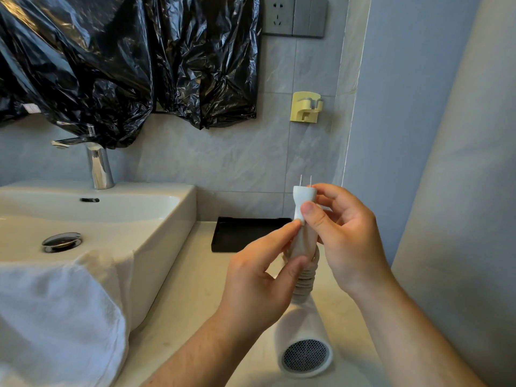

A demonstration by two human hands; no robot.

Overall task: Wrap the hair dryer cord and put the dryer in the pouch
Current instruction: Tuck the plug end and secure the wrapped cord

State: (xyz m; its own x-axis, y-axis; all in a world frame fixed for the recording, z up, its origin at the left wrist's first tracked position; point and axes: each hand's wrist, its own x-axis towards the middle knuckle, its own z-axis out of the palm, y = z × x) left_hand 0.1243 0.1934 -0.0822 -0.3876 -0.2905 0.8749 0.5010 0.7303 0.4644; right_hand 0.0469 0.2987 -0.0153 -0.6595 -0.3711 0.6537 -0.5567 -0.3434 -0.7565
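Bathroom counter beside the sink is carrying the hair dryer near its front edge, cord coiled round the handle. My right hand is pinching the plug, my left hand gripping just below. I'm reckoning on keeping tension and tucking the plug under a coil.

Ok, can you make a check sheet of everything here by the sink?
Surface: beige counter beside the sink.
Job's things: hair dryer on the counter, grille toward the camera; no pouch plainly seen.
Clutter: white cloth over the sink's edge; black tray by the wall.
Grippers: left hand and right hand both pinch the plug, prongs up.
Cables: cord wound in tight coils just below the plug.
Surroundings: faucet, black plastic sheeting, wall socket, yellow holder.
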